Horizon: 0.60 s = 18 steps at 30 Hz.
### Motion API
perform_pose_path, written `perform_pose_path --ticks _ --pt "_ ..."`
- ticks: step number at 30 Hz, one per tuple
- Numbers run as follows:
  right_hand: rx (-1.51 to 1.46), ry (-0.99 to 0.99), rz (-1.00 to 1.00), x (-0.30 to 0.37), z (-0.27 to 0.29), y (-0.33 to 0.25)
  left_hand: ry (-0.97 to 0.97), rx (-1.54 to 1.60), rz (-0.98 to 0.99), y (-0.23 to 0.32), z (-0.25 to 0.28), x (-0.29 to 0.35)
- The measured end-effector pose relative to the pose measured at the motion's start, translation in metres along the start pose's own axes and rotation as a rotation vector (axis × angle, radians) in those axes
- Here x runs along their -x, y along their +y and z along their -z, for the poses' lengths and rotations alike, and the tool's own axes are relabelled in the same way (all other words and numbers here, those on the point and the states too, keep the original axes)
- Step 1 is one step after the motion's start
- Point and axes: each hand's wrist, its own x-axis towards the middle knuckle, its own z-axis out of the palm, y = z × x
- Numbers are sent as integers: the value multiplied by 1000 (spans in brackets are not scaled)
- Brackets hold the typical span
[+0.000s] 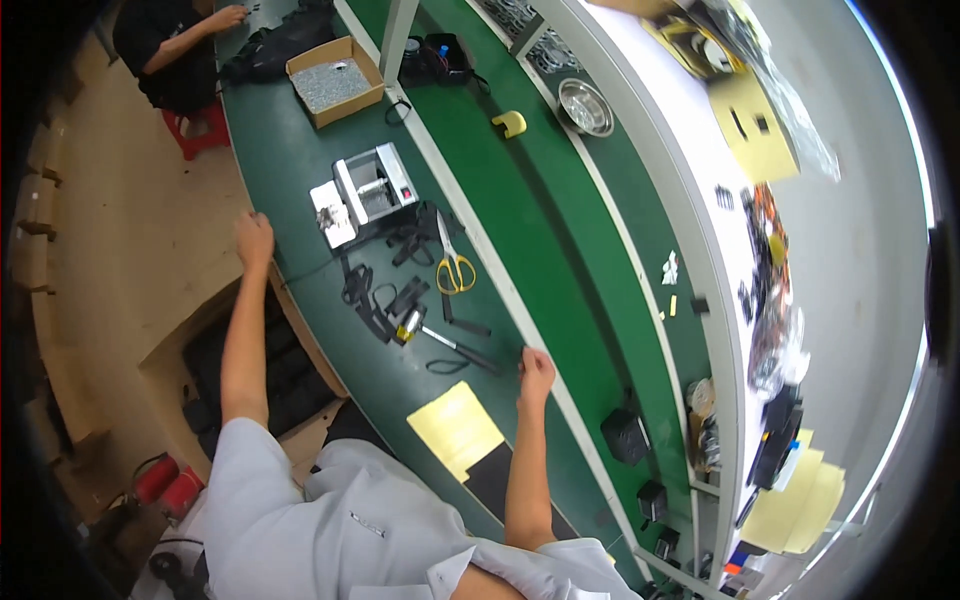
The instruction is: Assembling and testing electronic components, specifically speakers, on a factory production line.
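Note:
My left hand (255, 240) is at the near edge of the green bench (300, 235), its fingers curled together; anything inside them is hidden. Across the bench, my right hand (537, 374) rests by the pale metal rail (503, 313) with bent fingers, and I cannot make out anything in it. Between the hands lie yellow-handled scissors (455, 270), a hammer (447, 342) with a yellowish head end and dark grip, and several black straps (368, 300). A small grey-and-white machine (375, 190) stands beyond them.
Yellow sheets (455, 428) lie close to my body. A cardboard box (335, 85) of small grey pieces sits farther along, near another person (170, 45). Beyond the rail runs a green belt (560, 220); a metal bowl (585, 108) and a white shelf (690, 150) lie past it.

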Motion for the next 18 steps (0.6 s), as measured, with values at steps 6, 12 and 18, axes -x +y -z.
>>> perform_pose_path --ticks 6,12,18 --pt "31 -153 288 -131 -175 -155 179 -112 169 29 -62 -86" --pt "242 -266 530 -240 -357 -268 241 -100 113 23 -71 -82" --pt "570 -249 783 -322 -529 -325 82 -75 92 24 -70 -85"
